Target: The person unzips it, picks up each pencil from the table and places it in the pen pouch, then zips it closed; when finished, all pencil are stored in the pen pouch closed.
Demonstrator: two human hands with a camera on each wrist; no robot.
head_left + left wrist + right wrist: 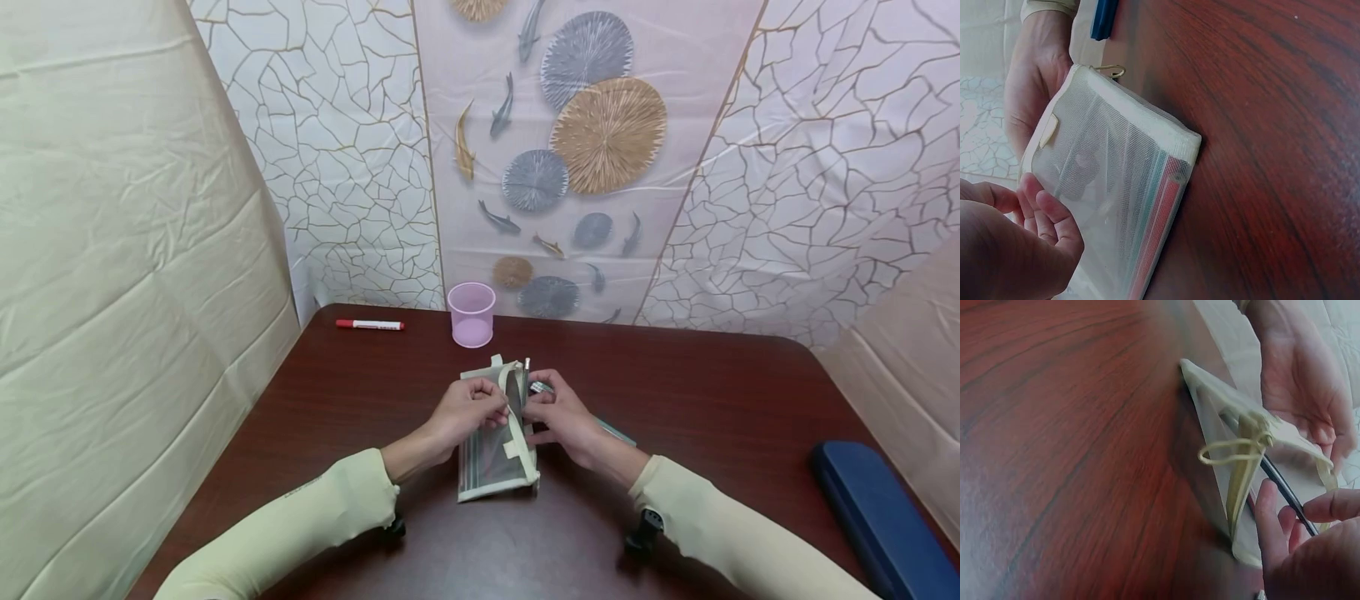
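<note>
A see-through mesh pencil pouch (491, 468) with cream edging lies on the table in the head view, its long opening parted on the right side. My left hand (467, 412) pinches the edging of that opening; the left wrist view shows the fingers (1060, 219) curled at the rim. In my right hand (566, 421) is a slim dark pen (1282, 486), held between thumb and fingers, partly inside the pouch opening. Red and teal stripes or items show through the mesh in the left wrist view; which, I cannot tell.
A pink cup (472, 317) stands at the table's back edge, with a red-and-white marker (370, 325) to its left. At the right edge lies a long blue case (881, 517). A teal item (617, 432) is partly hidden behind my right hand.
</note>
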